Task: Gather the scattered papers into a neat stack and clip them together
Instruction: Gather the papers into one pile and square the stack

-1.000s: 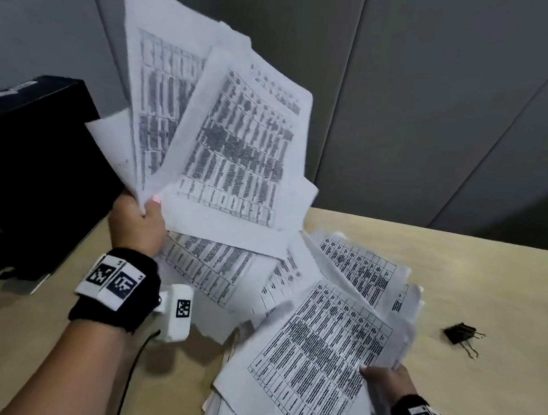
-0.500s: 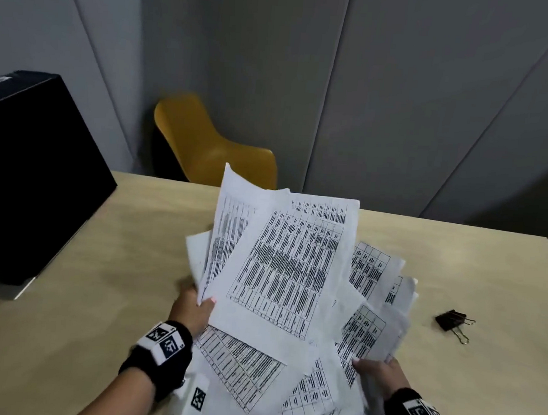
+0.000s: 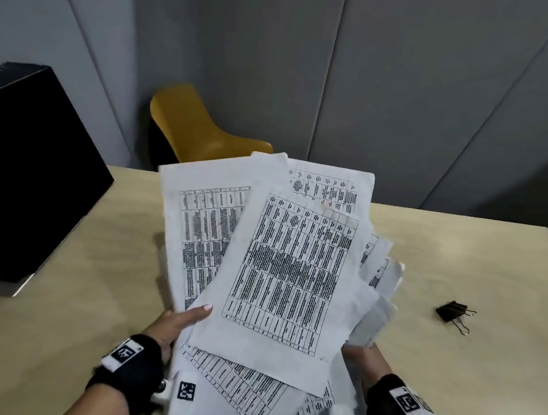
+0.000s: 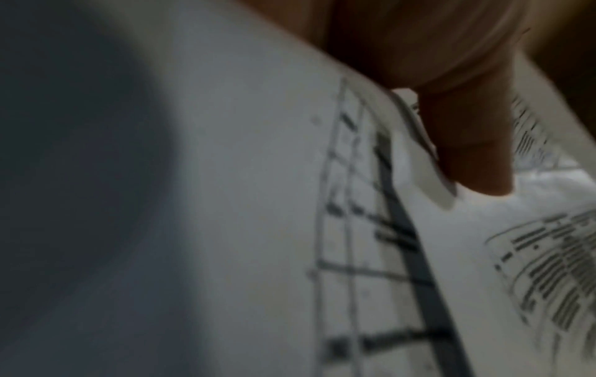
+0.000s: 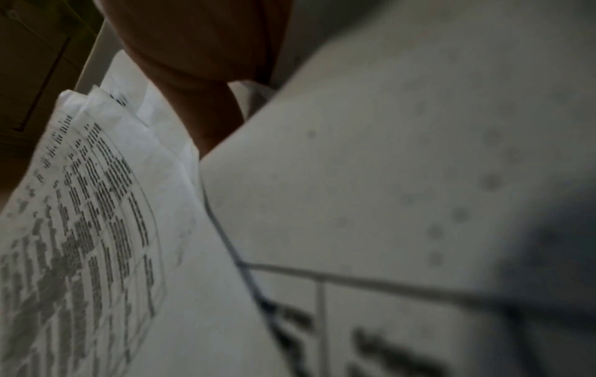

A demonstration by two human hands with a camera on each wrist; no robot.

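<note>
We've got the papers (image 3: 281, 272) bunched between both hands at six o'clock, fanned and skewed above the table (image 3: 457, 252). Our left hand (image 3: 177, 323) pinches the pile's left edge, thumb laid flat across the top sheets; that grip seems meant to pin the loose ones while we square them. Our right hand (image 3: 363, 353) sits mostly hidden under the right edge; its wrist view shows a finger tucked between sheets, so we judge it clasped on the pile. The sheets are thin, floppy white prints with dense black tables, corners curling and edges ragged. Out at three o'clock, well apart from the pile, the black binder clip (image 3: 453, 312) lies on the pale wood-grain surface with wire handles splayed, waiting its turn.
</note>
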